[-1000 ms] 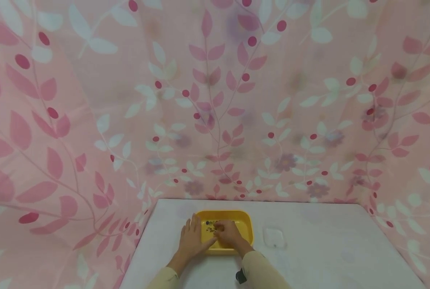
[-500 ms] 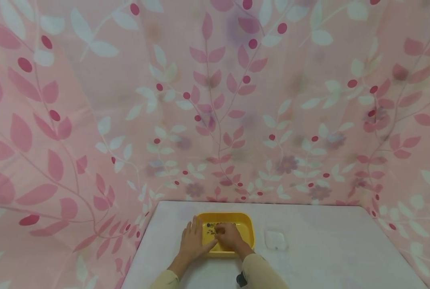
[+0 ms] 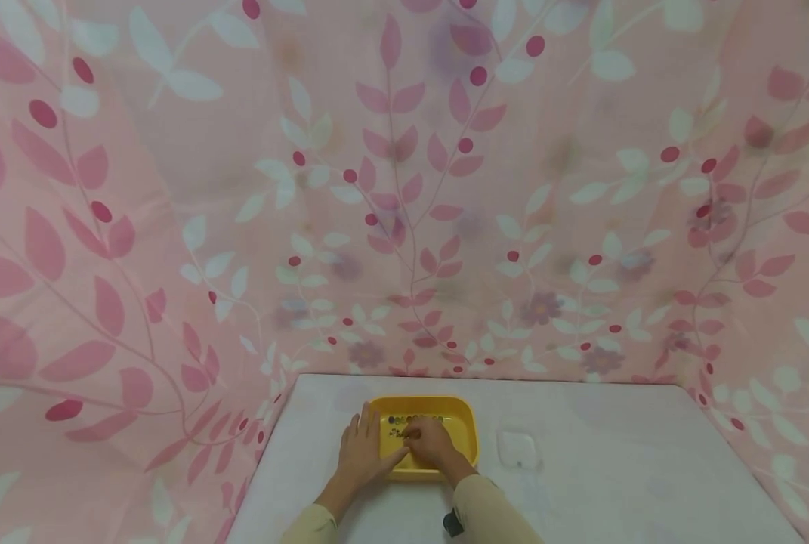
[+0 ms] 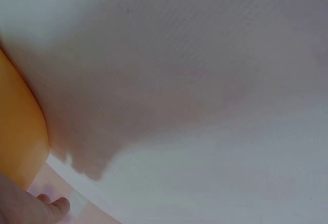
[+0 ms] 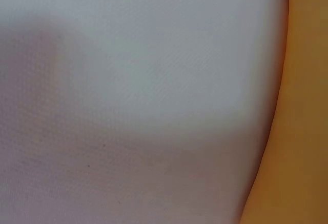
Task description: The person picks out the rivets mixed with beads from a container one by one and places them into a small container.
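In the head view, a yellow tray (image 3: 464,438) sits on the white worktop (image 3: 622,468), its floor holding small bits (image 3: 396,434) and a row of little round pieces (image 3: 400,420). The right hand (image 3: 431,440) reaches into the tray with fingers bent, tips down beside the bits; I cannot tell whether it pinches one. From that hand, the bits lie at nine o'clock, just beside the fingertips, and the row runs from ten to twelve o'clock. The left hand (image 3: 363,449), fingers straight and thumb spread apart, rests at the tray's nine o'clock side. A clear square box (image 3: 517,449) lies near the tray, at three o'clock
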